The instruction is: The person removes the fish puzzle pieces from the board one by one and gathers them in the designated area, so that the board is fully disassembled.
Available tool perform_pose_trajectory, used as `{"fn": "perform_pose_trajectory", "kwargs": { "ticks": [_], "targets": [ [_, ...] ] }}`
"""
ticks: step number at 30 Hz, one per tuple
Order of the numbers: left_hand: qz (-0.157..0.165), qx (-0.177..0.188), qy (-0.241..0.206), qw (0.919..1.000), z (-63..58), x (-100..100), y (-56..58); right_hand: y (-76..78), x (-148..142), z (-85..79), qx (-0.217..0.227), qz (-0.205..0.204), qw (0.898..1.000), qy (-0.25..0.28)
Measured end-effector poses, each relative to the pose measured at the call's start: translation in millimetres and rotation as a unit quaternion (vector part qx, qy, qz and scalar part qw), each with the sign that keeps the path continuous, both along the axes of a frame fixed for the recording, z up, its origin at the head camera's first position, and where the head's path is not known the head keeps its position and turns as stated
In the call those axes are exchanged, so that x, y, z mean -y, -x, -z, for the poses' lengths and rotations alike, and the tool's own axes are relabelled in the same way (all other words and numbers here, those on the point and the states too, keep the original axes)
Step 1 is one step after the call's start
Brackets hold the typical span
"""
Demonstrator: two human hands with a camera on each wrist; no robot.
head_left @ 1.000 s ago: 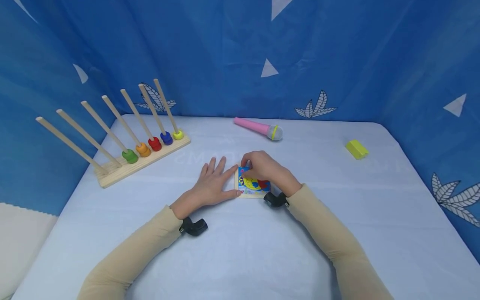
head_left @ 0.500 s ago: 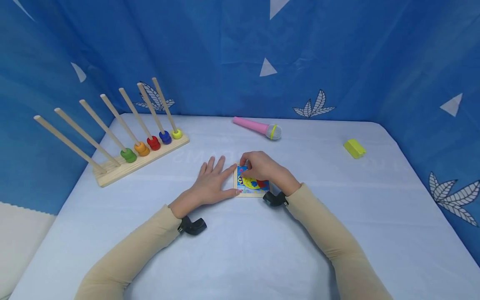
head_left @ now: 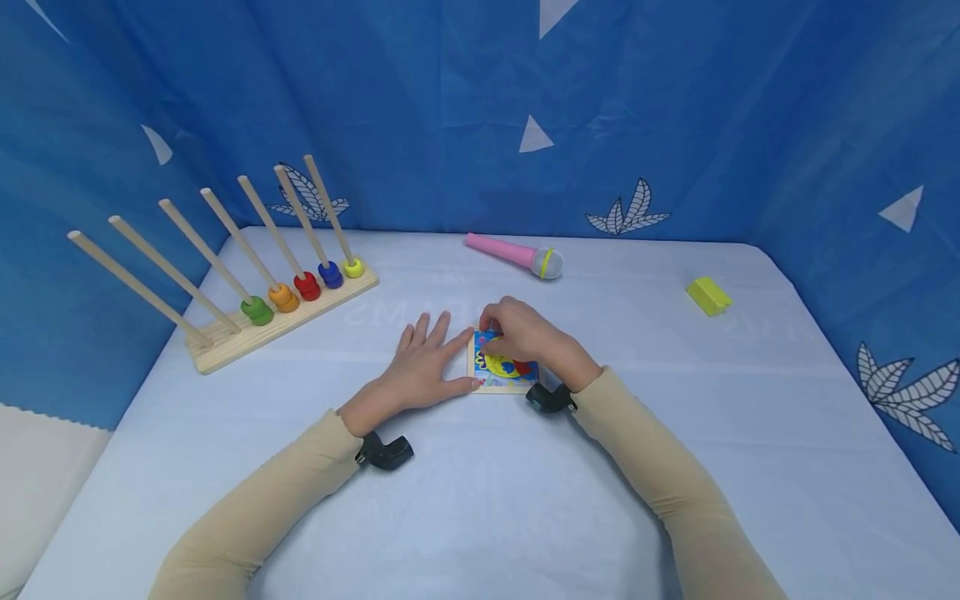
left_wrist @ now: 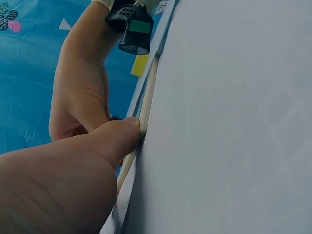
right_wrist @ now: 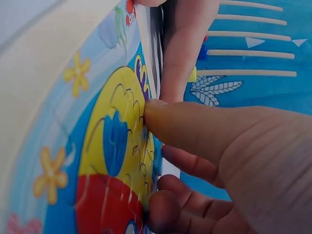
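A small square fish puzzle (head_left: 506, 382) with a pale wooden frame lies flat on the table, its picture a yellow and red fish on blue water. My left hand (head_left: 420, 373) is spread beside it, index fingertip and thumb at its left edge. From the left wrist, the thumb (left_wrist: 127, 131) rests on the wooden edge. Over the puzzle's upper part my right hand (head_left: 521, 333) is bent down with curled fingers. Seen from the right wrist, its thumb (right_wrist: 161, 114) and fingers pinch at the yellow fish piece (right_wrist: 105, 146); the index fingertip is partly hidden behind it.
A wooden peg stand (head_left: 288, 321) with coloured rings stands at the back left. The pink toy microphone (head_left: 513, 254) lies at the back middle, and a yellow-green block (head_left: 708, 297) is at the right. Blue cloth (head_left: 480, 108) hangs behind the table.
The whole head view has shifted very slightly. My right hand's knuckles are a touch higher over the puzzle; the left hand stays at the frame.
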State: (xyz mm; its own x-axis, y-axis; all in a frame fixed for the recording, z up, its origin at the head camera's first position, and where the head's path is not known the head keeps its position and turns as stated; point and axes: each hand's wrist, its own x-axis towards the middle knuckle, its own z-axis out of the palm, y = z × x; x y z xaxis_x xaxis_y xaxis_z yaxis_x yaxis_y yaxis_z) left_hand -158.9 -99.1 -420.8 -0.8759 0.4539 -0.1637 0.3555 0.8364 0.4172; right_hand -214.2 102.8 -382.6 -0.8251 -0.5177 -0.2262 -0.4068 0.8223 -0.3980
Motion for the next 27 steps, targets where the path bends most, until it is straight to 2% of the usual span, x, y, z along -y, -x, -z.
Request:
{"fn": "perform_pose_trajectory", "kwargs": {
  "ticks": [17,27],
  "targets": [
    [-0.002,0.002,-0.001,1.0000,-2.3,-0.6,-1.7,1.0,-1.1,1.7,-0.013,-0.002,1.000,0.025],
    [-0.001,-0.005,-0.006,1.0000,1.0,-0.2,-1.6,-1.5,-0.1,2.2,0.035,-0.002,0.997,0.074]
  ]
}}
